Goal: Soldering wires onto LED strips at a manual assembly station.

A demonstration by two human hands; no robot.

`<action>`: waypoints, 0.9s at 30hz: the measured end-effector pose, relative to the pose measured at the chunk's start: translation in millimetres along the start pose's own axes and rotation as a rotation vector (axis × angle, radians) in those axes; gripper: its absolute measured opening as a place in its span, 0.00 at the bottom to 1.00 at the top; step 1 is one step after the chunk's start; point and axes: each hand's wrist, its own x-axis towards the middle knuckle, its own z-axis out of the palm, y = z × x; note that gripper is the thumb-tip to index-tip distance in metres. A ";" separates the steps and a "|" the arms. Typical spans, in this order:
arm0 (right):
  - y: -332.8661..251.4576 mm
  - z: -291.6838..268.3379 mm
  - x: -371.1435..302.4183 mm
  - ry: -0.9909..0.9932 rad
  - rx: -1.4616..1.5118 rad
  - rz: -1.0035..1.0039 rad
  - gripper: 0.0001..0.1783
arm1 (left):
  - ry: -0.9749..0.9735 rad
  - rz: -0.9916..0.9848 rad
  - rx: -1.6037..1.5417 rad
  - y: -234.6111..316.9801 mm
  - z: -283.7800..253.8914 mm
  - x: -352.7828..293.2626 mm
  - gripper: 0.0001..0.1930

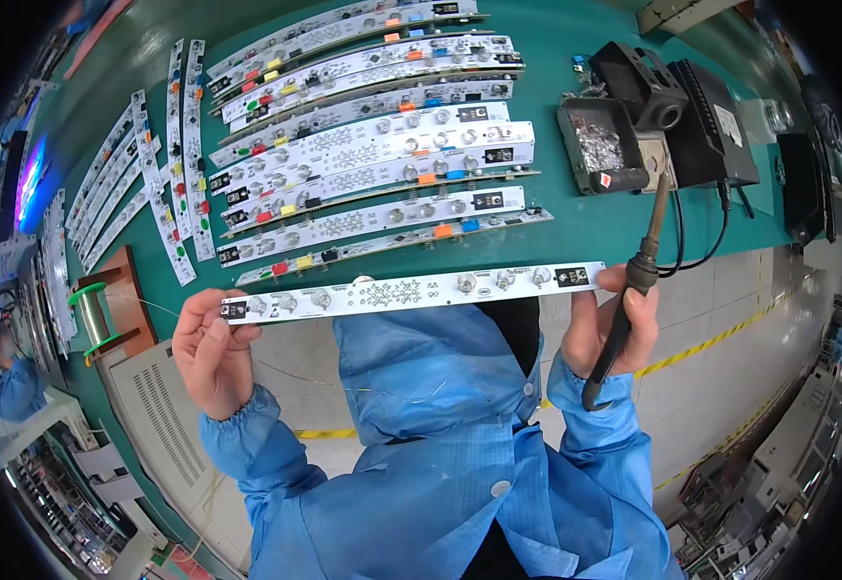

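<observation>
A long white circuit board strip is held level in front of my body, with several clear round parts along its face. My left hand pinches its left end between thumb and fingers. Thin solder wire runs from a green-rimmed spool to that hand and trails out below it. At the right end of the strip, my right hand is closed on the strip and also grips a soldering iron. The iron's tip points up and away from me, near its stand.
Several similar strips lie in rows on the green table, with others to the left. At the right are a tray of solder scraps, an iron stand and a black box with a cable. Another person is far left.
</observation>
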 end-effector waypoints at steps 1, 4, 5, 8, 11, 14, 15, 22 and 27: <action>-0.4 -1.2 -1.1 0.005 -0.002 0.001 0.38 | 0.011 0.001 -0.046 -0.7 2.0 -0.4 0.16; -0.8 -4.1 -3.1 -0.004 0.008 0.031 0.39 | 0.003 0.025 -0.098 -1.4 7.2 -0.2 0.17; -0.7 -4.6 -3.8 -0.002 0.016 0.050 0.39 | -0.012 0.047 -0.109 -1.6 8.3 -0.1 0.16; 0.9 -6.9 -5.9 0.005 0.022 0.073 0.38 | -0.004 0.065 -0.034 -3.3 6.0 -2.2 0.15; 3.5 -7.5 -9.2 0.019 0.042 0.084 0.37 | 0.008 0.073 0.006 -3.2 9.8 -4.7 0.14; 3.4 -7.6 -10.5 0.040 0.070 0.091 0.37 | -0.018 0.096 0.035 -1.9 11.6 -4.9 0.14; 2.9 -7.5 -11.1 0.048 0.082 0.088 0.36 | -0.019 0.098 0.036 -1.3 11.2 -5.6 0.14; -3.9 -6.1 -8.3 0.072 0.107 0.083 0.35 | -0.055 0.117 0.063 3.6 5.4 -11.1 0.14; -5.5 -5.2 -13.7 0.071 0.138 0.123 0.33 | -0.061 0.139 0.058 4.3 2.6 -16.4 0.14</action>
